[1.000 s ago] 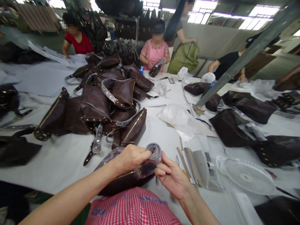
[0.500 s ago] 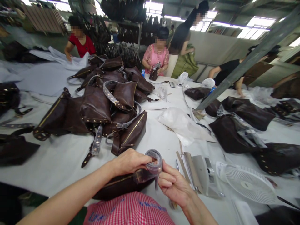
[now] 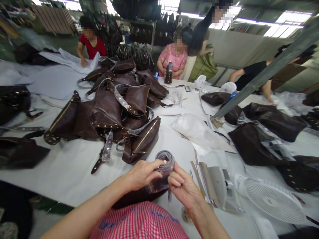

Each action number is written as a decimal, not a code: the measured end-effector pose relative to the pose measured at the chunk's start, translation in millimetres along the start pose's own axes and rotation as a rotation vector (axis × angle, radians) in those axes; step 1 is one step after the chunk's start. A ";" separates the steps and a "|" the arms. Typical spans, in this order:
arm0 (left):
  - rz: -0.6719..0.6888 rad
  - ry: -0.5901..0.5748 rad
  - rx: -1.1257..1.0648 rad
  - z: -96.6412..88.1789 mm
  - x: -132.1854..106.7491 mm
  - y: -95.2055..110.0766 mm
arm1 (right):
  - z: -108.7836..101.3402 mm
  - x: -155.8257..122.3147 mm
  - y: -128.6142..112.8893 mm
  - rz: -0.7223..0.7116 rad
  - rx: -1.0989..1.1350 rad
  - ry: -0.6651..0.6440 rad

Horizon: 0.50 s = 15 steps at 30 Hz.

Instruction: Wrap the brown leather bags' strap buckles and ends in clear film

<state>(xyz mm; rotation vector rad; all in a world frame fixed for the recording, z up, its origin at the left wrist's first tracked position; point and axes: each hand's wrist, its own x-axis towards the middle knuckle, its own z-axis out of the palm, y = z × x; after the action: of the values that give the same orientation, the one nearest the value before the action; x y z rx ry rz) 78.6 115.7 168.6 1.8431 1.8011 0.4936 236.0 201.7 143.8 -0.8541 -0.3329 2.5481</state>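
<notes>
My left hand [image 3: 141, 173] and my right hand [image 3: 182, 188] both pinch a rolled-up strap wrapped in clear plastic [image 3: 164, 162], held just above the white table [image 3: 67, 172]. The strap belongs to a dark brown leather bag [image 3: 136, 196] lying under my hands at the table's near edge, partly hidden by my arms. A heap of similar brown bags [image 3: 119, 109] with studs and gold zips lies beyond my hands, toward the left.
A small white fan [image 3: 271, 200] and grey card pieces [image 3: 211, 186] lie at my right. White wrapping sheets [image 3: 199, 132] sit mid-table, and more bags [image 3: 259, 142] at right. Three people work at the far side: red top [image 3: 91, 46], pink top [image 3: 174, 59], black top [image 3: 249, 73].
My hands stay on the rolled strap, turning it slightly. The view has shifted a little to the left. The person in pink has stood a small dark piece upright.
</notes>
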 end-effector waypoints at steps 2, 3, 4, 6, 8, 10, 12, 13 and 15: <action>0.080 -0.028 0.023 -5.7 -5.7 -13.2 | -0.8 -1.9 -3.6 0.111 0.052 -0.010; 0.080 -0.025 0.068 -6.3 -7.7 -16.6 | 0.4 -2.0 -2.0 0.130 0.060 0.000; 0.057 -0.016 0.118 -5.3 -8.9 -17.3 | 2.5 -1.5 1.7 0.117 0.052 0.016; -0.044 0.022 0.180 0.0 -9.0 -10.9 | 8.4 0.4 13.6 0.009 -0.023 0.052; -0.183 0.067 0.156 6.8 -7.0 2.1 | 14.3 2.4 26.2 -0.160 -0.128 0.088; -0.296 0.106 0.107 11.8 -4.8 14.7 | 18.5 3.5 32.9 -0.262 -0.170 0.110; -0.321 0.113 0.067 13.6 -4.3 19.4 | 19.6 3.1 30.5 -0.233 -0.108 0.114; -0.289 0.105 0.038 13.3 -5.2 17.6 | 19.0 2.2 26.3 -0.174 -0.057 0.107; -0.159 0.081 -0.025 10.9 -8.9 5.9 | 15.9 -0.5 14.7 -0.027 0.036 0.090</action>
<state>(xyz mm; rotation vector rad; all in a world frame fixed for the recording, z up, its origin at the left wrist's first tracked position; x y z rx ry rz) 89.2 105.7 164.2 1.6689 1.9666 0.5343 221.8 187.1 151.3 -0.9404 -0.2675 2.4748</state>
